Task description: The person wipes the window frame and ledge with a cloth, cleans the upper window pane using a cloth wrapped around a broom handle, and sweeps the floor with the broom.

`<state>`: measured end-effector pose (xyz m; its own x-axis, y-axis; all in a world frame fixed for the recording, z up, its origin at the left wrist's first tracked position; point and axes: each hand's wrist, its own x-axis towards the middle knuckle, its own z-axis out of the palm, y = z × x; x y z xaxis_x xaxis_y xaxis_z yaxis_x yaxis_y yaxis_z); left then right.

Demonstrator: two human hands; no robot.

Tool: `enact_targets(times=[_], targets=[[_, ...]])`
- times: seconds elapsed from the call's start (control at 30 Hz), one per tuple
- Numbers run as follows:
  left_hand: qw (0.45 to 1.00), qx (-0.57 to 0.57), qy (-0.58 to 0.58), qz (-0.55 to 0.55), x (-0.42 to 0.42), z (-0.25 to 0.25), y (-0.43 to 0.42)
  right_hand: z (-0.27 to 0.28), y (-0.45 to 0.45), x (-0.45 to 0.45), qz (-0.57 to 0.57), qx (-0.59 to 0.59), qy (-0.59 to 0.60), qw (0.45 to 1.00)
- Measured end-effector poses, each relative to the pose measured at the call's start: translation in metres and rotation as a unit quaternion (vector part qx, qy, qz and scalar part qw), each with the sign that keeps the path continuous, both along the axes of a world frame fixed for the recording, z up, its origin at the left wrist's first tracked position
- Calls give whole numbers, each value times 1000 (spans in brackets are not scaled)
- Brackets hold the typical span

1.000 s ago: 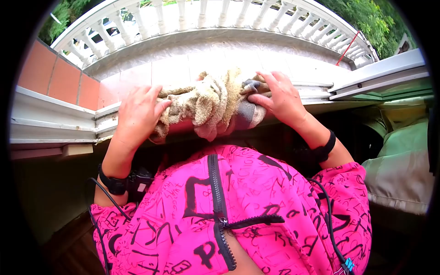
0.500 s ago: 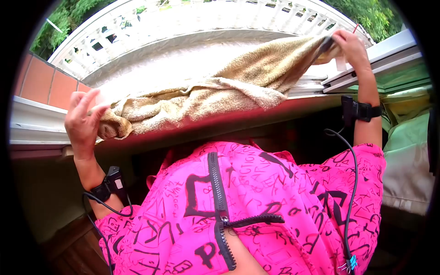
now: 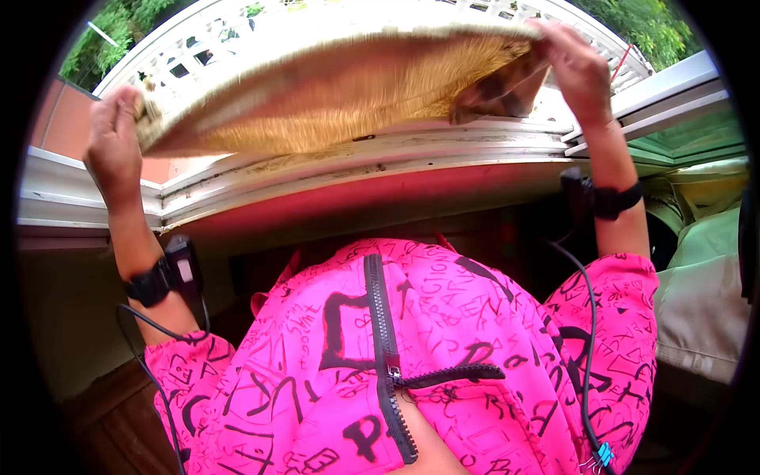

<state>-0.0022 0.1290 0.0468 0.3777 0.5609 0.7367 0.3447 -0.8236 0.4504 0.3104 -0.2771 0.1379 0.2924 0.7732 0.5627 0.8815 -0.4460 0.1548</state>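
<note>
A tan terry cloth (image 3: pixel 317 95) spans from left hand (image 3: pixel 115 150) to right hand (image 3: pixel 574 71). Beyond the grip stands a white balustrade (image 3: pixel 190 67); below and nearer runs a white window track (image 3: pixel 380 154). Left lies an orange tiled surface (image 3: pixel 67 127), right a green glass pane (image 3: pixel 689 131).

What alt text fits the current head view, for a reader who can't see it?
The left hand and right hand hold up a blurred tan cloth spread between them, above a dirt-marked white window track. Beyond is a white balustrade; nearest the camera, a pink top with black markings.
</note>
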Motion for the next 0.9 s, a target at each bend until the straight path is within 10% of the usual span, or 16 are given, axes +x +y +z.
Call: enact_targets(times=[0.17,0.3,0.37,0.47,0.7,0.9], targets=[[942,32,-310,-124,31,28,32,57,-8,17,87,171,213,958],[924,-295,-118,-211,-41,-17,-3,37,-53,-40,73,-93,262,958],[819,-403,313,-261,-71,-13,-29,12,-64,-61,11,-291,383,877],[889,-119,309,-317,-61,-9,-67,-19,-74,-65,-24,-249,381,890],[896,51,288,-335,4,-38,-152,-45,-45,-90,-95,-215,87,968],[872,-25,323,-366,-1,-34,-160,-46,-41,-99,-54,-278,58,957]])
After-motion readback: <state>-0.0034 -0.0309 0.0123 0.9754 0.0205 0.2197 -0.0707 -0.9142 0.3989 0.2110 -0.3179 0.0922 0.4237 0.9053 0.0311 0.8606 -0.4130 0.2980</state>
